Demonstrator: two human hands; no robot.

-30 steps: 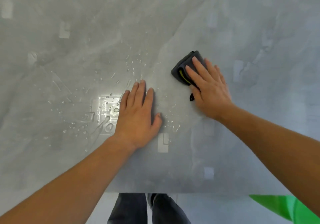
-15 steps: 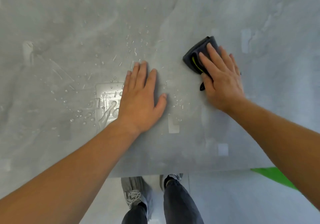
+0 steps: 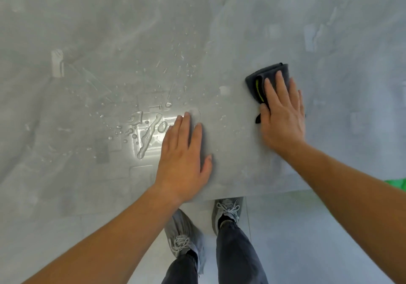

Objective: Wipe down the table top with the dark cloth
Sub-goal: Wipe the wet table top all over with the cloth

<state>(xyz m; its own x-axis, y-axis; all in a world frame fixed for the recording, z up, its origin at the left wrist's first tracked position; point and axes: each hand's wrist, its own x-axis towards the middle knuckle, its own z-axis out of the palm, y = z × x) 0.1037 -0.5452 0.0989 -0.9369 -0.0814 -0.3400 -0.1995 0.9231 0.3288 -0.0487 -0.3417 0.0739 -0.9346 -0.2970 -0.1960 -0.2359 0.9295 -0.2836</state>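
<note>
Since half a second earlier, the right hand [image 3: 283, 119] had turned with the dark cloth [image 3: 252, 81], so its fingers pointed straight up the frame rather than slanting up-left. It lay flat with straight fingers, pressing the folded cloth onto the grey worktop [image 3: 109, 31] at centre right. The left hand [image 3: 184, 152] rested flat, fingers straight, at the centre, just right of a puddle [image 3: 147, 134] and scattered drops.

There is one table top [image 3: 87, 20] and one dark cloth [image 3: 267, 71]. There are two hands, the left hand [image 3: 183, 158] and the right hand [image 3: 282, 116], and two grey shoes [image 3: 182, 233]. One long water streak [image 3: 149, 136] shows among water drops [image 3: 175, 53] too many and too small to count. One green patch [image 3: 396, 183] shows.
</note>
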